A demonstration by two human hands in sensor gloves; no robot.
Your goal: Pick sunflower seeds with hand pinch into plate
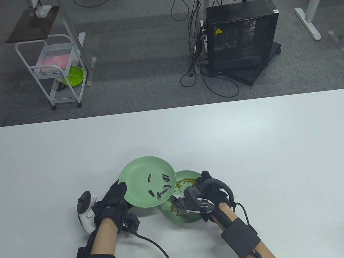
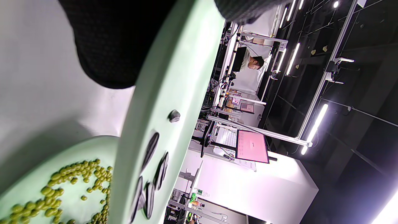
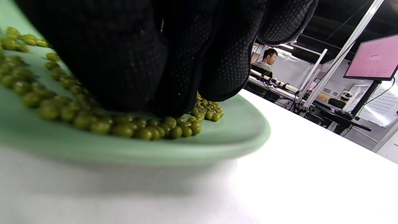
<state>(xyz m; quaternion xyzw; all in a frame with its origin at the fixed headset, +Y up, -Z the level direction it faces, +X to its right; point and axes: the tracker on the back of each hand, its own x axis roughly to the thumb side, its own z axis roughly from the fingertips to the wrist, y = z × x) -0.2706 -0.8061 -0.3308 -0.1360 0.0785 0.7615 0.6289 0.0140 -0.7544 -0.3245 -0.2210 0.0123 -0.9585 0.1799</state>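
Table view: left hand (image 1: 113,199) grips the tilted plate (image 1: 134,173) bearing 6 sunflower seeds (image 1: 161,188); right hand (image 1: 208,188), state unclear.

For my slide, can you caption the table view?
Left hand tilts seed plate over bean plate; right hand touches beans.

The lifted plate (image 1: 136,173) covers the left part of the lower plate (image 1: 193,175) in the table view, and the right hand (image 1: 208,191) with its tracker hides the middle of it. In the right wrist view the fingers (image 3: 155,62) cover many green beans (image 3: 140,132), so a pinch cannot be seen. The near rim is blurred.
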